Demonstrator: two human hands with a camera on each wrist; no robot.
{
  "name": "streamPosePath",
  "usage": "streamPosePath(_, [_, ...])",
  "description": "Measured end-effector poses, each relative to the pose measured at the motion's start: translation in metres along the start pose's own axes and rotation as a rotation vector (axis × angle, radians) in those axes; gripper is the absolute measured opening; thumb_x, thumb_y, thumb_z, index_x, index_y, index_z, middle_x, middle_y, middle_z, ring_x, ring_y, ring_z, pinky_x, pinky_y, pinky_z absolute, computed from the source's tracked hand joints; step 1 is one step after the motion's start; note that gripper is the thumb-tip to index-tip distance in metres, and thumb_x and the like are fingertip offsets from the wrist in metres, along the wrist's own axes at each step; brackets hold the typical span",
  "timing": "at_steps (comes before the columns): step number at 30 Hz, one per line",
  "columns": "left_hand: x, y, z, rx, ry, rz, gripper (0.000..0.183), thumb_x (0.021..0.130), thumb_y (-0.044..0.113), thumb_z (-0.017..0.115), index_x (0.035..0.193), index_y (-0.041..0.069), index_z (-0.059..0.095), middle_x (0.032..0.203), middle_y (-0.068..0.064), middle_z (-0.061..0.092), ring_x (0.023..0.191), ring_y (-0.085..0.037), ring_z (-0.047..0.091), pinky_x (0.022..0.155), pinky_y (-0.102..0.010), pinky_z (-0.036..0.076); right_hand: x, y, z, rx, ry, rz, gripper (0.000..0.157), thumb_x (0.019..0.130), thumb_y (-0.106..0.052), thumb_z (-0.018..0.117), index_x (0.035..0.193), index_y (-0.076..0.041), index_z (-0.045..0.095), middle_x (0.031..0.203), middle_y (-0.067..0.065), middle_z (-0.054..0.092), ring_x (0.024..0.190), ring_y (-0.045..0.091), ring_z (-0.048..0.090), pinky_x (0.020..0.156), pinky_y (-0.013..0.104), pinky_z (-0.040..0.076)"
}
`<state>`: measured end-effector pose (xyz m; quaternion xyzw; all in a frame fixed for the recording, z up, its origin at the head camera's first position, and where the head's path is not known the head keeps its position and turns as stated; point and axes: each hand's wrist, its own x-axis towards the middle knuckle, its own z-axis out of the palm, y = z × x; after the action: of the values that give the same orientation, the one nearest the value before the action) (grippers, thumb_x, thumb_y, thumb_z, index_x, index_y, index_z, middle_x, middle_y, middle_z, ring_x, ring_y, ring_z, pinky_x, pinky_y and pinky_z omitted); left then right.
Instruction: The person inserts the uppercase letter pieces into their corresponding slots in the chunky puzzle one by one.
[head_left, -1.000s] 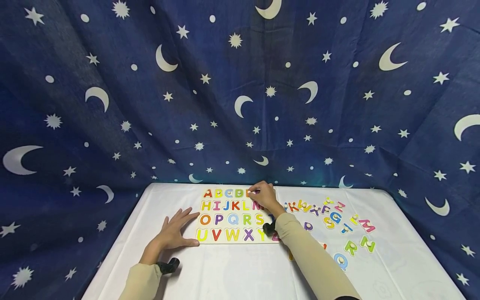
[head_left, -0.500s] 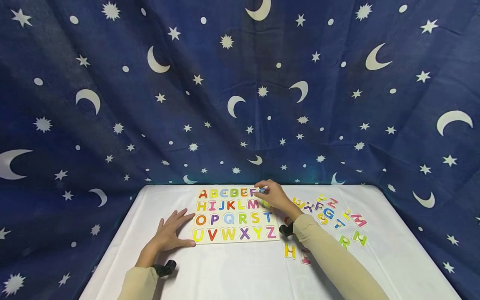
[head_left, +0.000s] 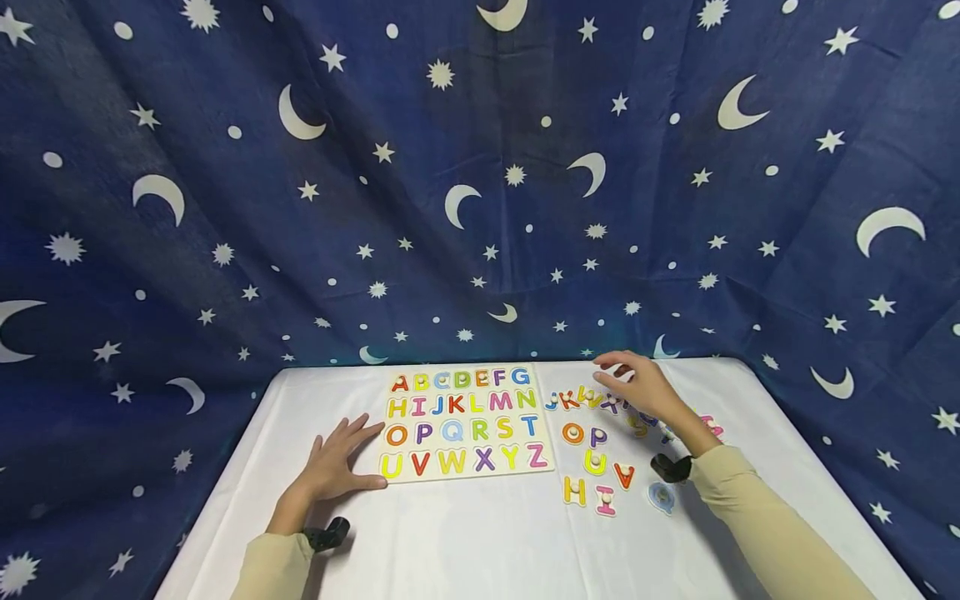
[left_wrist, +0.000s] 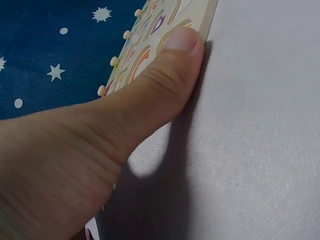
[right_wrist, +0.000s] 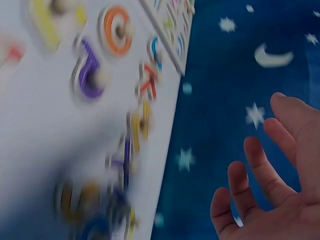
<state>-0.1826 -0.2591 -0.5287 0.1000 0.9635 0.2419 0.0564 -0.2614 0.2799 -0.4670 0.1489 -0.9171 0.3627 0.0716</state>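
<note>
A white alphabet puzzle board [head_left: 468, 476] lies at the table's middle. Knobbed letter pieces fill its A to E places, among them the E piece [head_left: 482, 378]; the other letter places show no knobs. My left hand [head_left: 335, 462] rests at the board's left edge, fingers spread. In the left wrist view its thumb [left_wrist: 167, 70] touches the board's corner. My right hand [head_left: 637, 383] hovers above the loose letters at the back right, holding nothing. In the right wrist view its fingers [right_wrist: 267, 170] are slightly bent and apart. Some letters under the right arm are hidden.
Loose knobbed letters lie right of the board, including an orange O [head_left: 573, 433], a purple P [head_left: 597, 437], a yellow H [head_left: 575, 491], a pink I [head_left: 606, 500] and a blue Q [head_left: 662, 497]. A star-patterned blue curtain [head_left: 420, 250] hangs behind the white table [head_left: 465, 542].
My right hand has let go of the E piece in the board's top row and moved right, over the loose letters. The left hand stays at the board's edge. The head view has shifted slightly.
</note>
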Motion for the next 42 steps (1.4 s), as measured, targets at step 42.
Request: streamPosePath(42, [0.003, -0.005, 0.004, 0.026, -0.009, -0.009, 0.106, 0.064, 0.064, 0.089, 0.153, 0.021, 0.051, 0.165, -0.018, 0.033, 0.152, -0.050, 0.017, 0.114, -0.080, 0.002, -0.035, 0.063, 0.018, -0.115, 0.147, 0.468, 0.026, 0.087, -0.029, 0.080, 0.098, -0.006, 0.079, 0.098, 0.015, 0.076, 0.096, 0.041, 0.063, 0.076, 0.051, 0.046])
